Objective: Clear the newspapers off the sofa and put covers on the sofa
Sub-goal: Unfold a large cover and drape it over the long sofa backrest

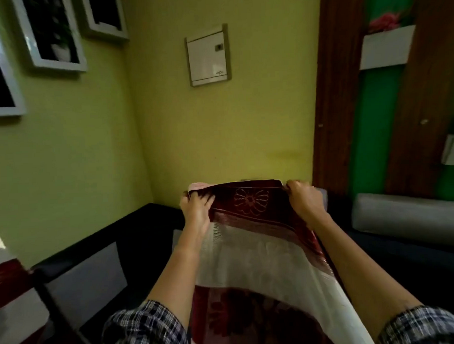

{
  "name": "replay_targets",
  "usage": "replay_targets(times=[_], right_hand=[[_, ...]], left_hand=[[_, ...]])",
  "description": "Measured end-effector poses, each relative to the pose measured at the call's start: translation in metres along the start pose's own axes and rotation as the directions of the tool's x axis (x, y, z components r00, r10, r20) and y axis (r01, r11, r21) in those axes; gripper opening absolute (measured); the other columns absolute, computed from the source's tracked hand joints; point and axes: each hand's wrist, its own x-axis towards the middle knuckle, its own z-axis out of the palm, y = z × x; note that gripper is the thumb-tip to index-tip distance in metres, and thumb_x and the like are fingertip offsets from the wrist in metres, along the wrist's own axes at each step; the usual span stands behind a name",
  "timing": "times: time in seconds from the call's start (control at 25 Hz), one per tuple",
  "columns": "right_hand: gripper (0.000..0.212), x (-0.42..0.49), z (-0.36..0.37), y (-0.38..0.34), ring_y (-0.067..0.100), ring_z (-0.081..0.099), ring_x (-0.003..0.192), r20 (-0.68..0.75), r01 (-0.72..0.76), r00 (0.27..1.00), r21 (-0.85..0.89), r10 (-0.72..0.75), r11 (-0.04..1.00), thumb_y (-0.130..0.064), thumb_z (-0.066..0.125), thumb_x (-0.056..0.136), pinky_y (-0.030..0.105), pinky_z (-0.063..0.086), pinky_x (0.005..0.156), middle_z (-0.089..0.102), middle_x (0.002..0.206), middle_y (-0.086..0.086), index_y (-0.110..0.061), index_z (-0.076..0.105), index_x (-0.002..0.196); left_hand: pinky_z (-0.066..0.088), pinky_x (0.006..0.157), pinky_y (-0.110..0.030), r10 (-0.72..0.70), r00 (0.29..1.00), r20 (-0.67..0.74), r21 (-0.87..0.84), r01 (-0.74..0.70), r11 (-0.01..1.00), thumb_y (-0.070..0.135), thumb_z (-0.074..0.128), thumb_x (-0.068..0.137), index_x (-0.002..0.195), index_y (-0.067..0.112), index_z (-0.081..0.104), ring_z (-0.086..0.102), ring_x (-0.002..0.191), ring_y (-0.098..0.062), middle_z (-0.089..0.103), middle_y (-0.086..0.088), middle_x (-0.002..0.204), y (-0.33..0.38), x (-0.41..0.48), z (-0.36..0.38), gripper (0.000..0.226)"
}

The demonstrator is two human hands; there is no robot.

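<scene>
A maroon and cream sofa cover (262, 250) with a flower pattern hangs in front of me, held up by its top edge. My left hand (196, 207) grips the cover's upper left corner and my right hand (302, 197) pinches its upper right corner. The cover's lower part drops out of view at the bottom. Behind and below it runs a dark corner sofa (135, 226) with grey cushions along the green walls. No newspapers are visible.
A grey bolster (407, 214) lies on the sofa seat at the right. A maroon cover (7, 280) drapes a sofa part at the far left. Framed pictures (51, 34) and a white wall panel (207, 56) hang above. A brown wooden panel (333, 91) stands at the right.
</scene>
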Motion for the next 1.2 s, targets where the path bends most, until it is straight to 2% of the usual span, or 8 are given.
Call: replay_targets(times=[0.08,0.2,0.4,0.64,0.76,0.84,0.96,1.2], right_hand=[[0.022,0.012,0.021,-0.013,0.034,0.059,0.093,0.068,0.004,0.998,-0.091,0.002,0.996,-0.001,0.037,0.092,0.034,0.037,0.062,0.060,0.106,0.016,-0.005,0.053,0.107],[0.020,0.022,0.052,-0.034,0.032,0.059,0.096,0.122,-0.033,0.991,-0.139,0.050,0.990,-0.001,0.040,0.091,0.034,0.038,0.064,0.060,0.108,0.014,-0.008,0.053,0.105],[0.028,-0.003,0.103,-0.052,0.032,0.055,0.111,0.303,-0.260,0.905,-0.162,0.299,0.952,-0.008,0.036,0.094,0.039,0.046,0.085,0.054,0.123,0.015,-0.008,0.050,0.119],[0.031,-0.056,0.145,-0.073,0.035,0.052,0.116,0.500,-0.675,0.633,-0.017,0.591,0.738,-0.007,0.042,0.095,0.036,0.045,0.083,0.048,0.130,0.022,0.004,0.043,0.124],[0.025,-0.075,0.143,-0.087,0.038,0.058,0.104,0.378,-0.832,0.547,0.149,0.747,0.534,-0.004,0.049,0.091,0.035,0.047,0.070,0.055,0.117,0.025,0.008,0.053,0.113],[0.022,-0.081,0.131,-0.099,0.042,0.058,0.100,0.147,-0.838,0.512,0.299,0.846,0.456,-0.004,0.045,0.092,0.039,0.046,0.074,0.058,0.111,0.030,0.010,0.059,0.103],[0.023,-0.077,0.101,-0.116,0.042,0.057,0.097,-0.155,-0.749,0.512,0.400,0.845,0.528,-0.006,0.045,0.094,0.041,0.045,0.081,0.061,0.103,0.032,0.009,0.062,0.095],[0.021,-0.045,0.048,-0.143,0.034,0.055,0.096,-0.431,-0.570,0.583,0.388,0.689,0.725,-0.007,0.049,0.094,0.030,0.037,0.079,0.060,0.105,0.024,0.004,0.065,0.102]], left_hand=[[0.041,0.102,-0.048,-0.032,0.999,0.014,-0.098,0.033,0.995,-0.001,0.026,0.099,0.117,-0.002,0.045,0.058,0.096,-0.033,0.054,-0.021,0.101,0.003,0.026,-0.003,0.026],[0.038,0.105,-0.049,-0.079,0.996,0.051,-0.249,0.089,0.964,-0.004,0.028,0.098,0.101,0.003,0.051,0.039,0.060,-0.014,0.041,-0.005,0.069,0.003,0.053,-0.009,0.023],[0.054,0.070,-0.027,-0.083,0.988,0.128,-0.405,0.129,0.905,0.005,0.035,0.099,0.086,0.015,0.049,0.053,0.070,-0.012,0.054,-0.004,0.079,0.022,0.080,-0.009,0.022],[0.055,0.058,-0.021,-0.174,0.968,0.182,-0.425,0.237,0.874,0.006,0.035,0.100,0.091,0.014,0.050,0.058,0.075,-0.014,0.058,-0.006,0.085,0.050,0.115,-0.032,0.019],[0.053,0.067,-0.026,-0.212,0.961,0.180,-0.407,0.269,0.873,0.008,0.035,0.100,0.097,0.014,0.051,0.058,0.077,-0.014,0.057,-0.005,0.087,0.063,0.135,-0.055,0.017],[0.051,0.070,-0.027,-0.250,0.956,0.155,-0.385,0.291,0.876,0.009,0.036,0.100,0.111,0.013,0.050,0.058,0.077,-0.014,0.057,-0.005,0.088,0.069,0.148,-0.074,0.019],[0.052,0.070,-0.029,-0.286,0.950,0.123,-0.383,0.311,0.870,0.010,0.036,0.100,0.122,0.015,0.045,0.058,0.077,-0.016,0.056,-0.005,0.091,0.073,0.163,-0.105,0.024],[0.051,0.075,-0.029,-0.343,0.928,0.143,-0.379,0.372,0.847,0.010,0.037,0.099,0.134,0.011,0.041,0.060,0.081,-0.015,0.059,-0.007,0.102,0.077,0.196,-0.130,0.034]])
